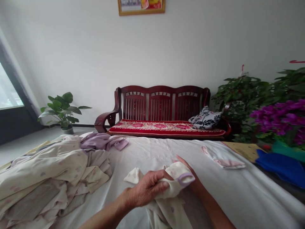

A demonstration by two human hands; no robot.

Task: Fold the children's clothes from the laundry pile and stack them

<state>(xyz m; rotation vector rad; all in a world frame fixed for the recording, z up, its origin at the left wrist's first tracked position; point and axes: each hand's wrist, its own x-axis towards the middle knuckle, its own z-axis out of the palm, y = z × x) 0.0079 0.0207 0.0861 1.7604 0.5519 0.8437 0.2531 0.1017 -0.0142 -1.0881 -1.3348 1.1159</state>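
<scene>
My left hand [152, 187] is closed on a cream garment [170, 190] with faint printed spots and a lilac-edged opening. Thumb and fingers pinch the bunched cloth, part of which hangs down towards me. My right hand [188, 163] is behind the same garment, against its lilac-edged end. One stretched finger shows beyond the cloth; the other fingers are mostly hidden, so its grip cannot be made out. A pale, pointed corner of cloth [134, 176] lies just beyond my left hand.
White sheet [228, 190] covers the surface before me. A heap of clothes [54, 171] lies left, with a lilac garment [100, 141] behind. A folded white-and-pink garment [224, 159] and blue cloth [281, 168] lie right. Beyond stand a wooden bench [159, 105] and plants [245, 95].
</scene>
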